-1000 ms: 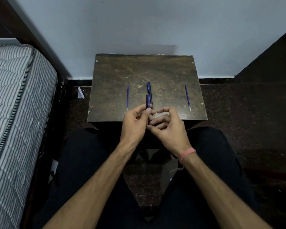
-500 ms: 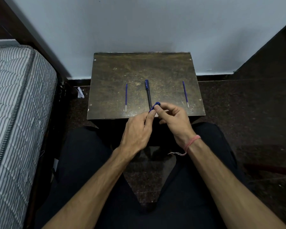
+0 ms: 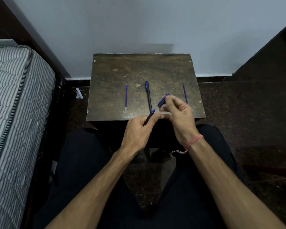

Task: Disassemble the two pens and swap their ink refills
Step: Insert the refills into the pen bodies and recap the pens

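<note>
My left hand (image 3: 139,131) grips a dark pen barrel (image 3: 150,115) with a blue tip, held at the small table's near edge. My right hand (image 3: 178,113) pinches a short blue pen piece, likely a cap (image 3: 163,100), just up and right of that barrel; the hand is blurred. Another dark pen (image 3: 148,95) with a blue end lies in the middle of the wooden table (image 3: 116,66). One thin blue refill (image 3: 126,98) lies to its left. A second refill (image 3: 185,92) lies to the right, partly behind my right hand.
A striped mattress (image 3: 15,104) on a dark bed frame fills the left side. A pale wall stands behind the table. Dark floor lies on both sides, and my legs in dark trousers sit below the table edge.
My hands were together on one pen. They have separated: the right hand moved up and right with the blue piece, while the left keeps the barrel.
</note>
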The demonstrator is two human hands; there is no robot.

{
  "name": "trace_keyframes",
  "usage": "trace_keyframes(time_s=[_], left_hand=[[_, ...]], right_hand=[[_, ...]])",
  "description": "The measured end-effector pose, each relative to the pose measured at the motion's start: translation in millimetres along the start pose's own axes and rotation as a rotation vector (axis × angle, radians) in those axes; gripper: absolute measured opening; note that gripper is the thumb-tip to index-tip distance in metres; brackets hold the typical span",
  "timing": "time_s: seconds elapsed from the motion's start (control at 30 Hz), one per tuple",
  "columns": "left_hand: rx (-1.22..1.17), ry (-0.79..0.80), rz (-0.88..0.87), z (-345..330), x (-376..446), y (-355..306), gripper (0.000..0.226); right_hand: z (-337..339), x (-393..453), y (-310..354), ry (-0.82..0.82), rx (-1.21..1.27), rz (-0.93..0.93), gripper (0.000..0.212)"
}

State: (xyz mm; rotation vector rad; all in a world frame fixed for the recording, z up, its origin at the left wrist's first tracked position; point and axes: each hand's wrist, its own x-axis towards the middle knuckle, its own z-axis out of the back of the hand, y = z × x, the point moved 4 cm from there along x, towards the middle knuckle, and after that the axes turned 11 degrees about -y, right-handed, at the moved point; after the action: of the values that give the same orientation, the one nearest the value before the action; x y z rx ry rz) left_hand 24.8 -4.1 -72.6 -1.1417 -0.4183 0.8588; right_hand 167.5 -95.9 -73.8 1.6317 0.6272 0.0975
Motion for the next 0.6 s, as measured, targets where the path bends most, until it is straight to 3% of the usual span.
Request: trace_keyframes(time_s=[0.1,0.23,0.47,0.6], left_hand=[[-0.024,-0.025,-0.01,5.2,-1.5,2.1,0.063],[-0.104,-0.077,0.001,9.8,5.9,-1.7,0.036],[-0.207,-0.072,0.057,10.0,15.0,3.8,0.031],[-0.246,-0.061,0.067,8.5,18.4,7.4,0.033]], right_hand=[[14.2,25.2,8.0,-0.111,-0.051,0.02,0.016],[17.9,62.3,8.1,-0.176,-0.372,0.058,0.002],[-16.5,99.5,16.7,-0.169,-0.731,0.267,0.032],[-24.8,109.3,16.8,-0.198,-0.822,0.332,0.027]])
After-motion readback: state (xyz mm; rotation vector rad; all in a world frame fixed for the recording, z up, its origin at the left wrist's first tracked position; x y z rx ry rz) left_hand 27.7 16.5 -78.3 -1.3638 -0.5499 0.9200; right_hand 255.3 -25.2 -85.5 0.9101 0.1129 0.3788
